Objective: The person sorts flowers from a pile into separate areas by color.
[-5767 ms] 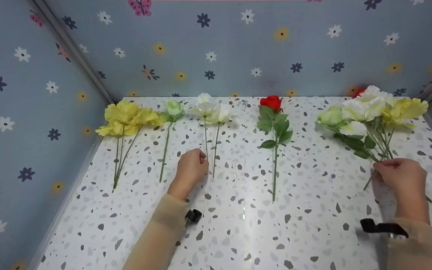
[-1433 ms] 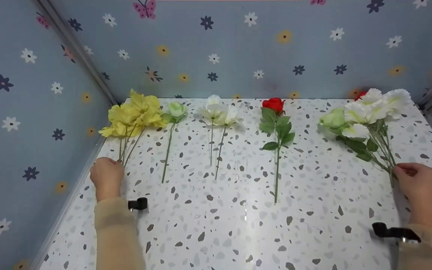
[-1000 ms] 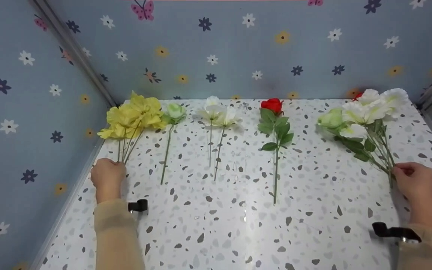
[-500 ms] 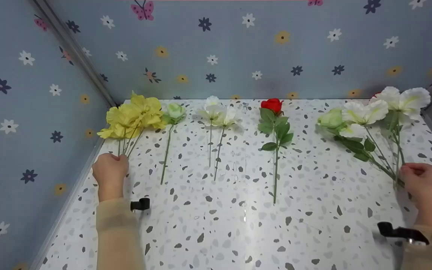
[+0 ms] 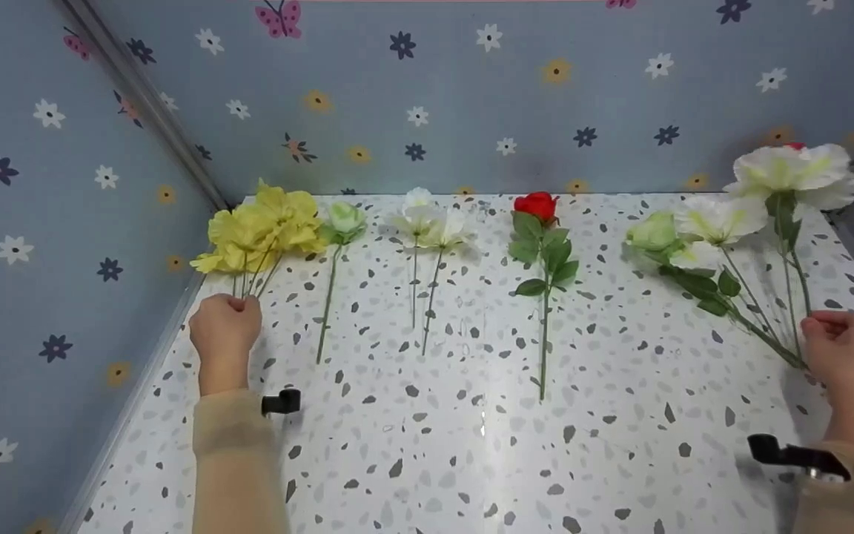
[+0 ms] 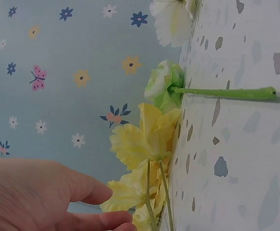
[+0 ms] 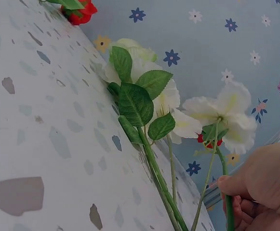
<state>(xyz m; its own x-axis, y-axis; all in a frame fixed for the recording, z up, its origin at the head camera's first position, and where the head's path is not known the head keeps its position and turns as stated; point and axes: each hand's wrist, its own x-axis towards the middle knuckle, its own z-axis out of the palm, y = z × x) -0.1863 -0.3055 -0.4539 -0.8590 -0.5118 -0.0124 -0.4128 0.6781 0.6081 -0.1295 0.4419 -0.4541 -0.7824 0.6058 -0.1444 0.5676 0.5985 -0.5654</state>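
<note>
Speckled worktop [image 5: 442, 445]: yellow flowers [image 5: 264, 226] by the back left corner; red rose [image 5: 557, 256], paired white flowers [image 5: 445, 231], green bud [image 5: 343, 221] towards the back edge, between my hands. My left hand [image 5: 225, 330] is low at the yellow stems; grasping or not, cannot tell. My right hand [image 5: 851, 352], near the right edge, pinches a green stem [image 7: 230, 214] below white blooms [image 5: 790, 174]

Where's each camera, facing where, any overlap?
Head: worn on head, facing forward, down at white speckled tabletop; left hand, right hand, beige sleeves show.
Left wrist: on that wrist, facing ruffled yellow flowers; left hand shows.
Right wrist: on that wrist, facing ruffled white flowers; right hand shows.
Head and left wrist share the yellow flowers.
</note>
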